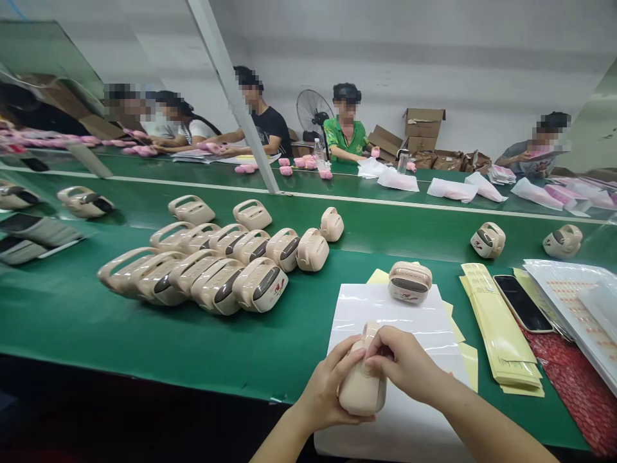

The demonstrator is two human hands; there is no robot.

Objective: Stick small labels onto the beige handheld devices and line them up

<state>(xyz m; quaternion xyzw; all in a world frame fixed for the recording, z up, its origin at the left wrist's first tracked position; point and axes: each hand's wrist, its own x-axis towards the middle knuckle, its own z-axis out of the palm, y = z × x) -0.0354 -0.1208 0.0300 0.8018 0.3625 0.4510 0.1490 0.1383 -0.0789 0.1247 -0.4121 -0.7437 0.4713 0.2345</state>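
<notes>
My left hand (pixel 328 392) is wrapped around a beige handled device (pixel 362 389), holding it up over the white sheet at the table's near edge. Thumb and fingertips of my right hand (pixel 402 360) are pinched together against the device's upper part, close to its handle; whatever they hold, if anything, is hidden. Just beyond my hands, a similar device with a dark panel and a small red print (pixel 411 283) stands on the white sheet (pixel 347 315). Yellow sheets stick out from under that paper.
Rows of similar beige devices (pixel 260 286) stand to the left on the green table (pixel 193 347). On the right lie yellow label strips (pixel 496 328), a phone (pixel 523 303), sticker sheets (pixel 578 296) and red bubble wrap (pixel 573 386). Several people handle pink items across the table, behind a metal post (pixel 236 96).
</notes>
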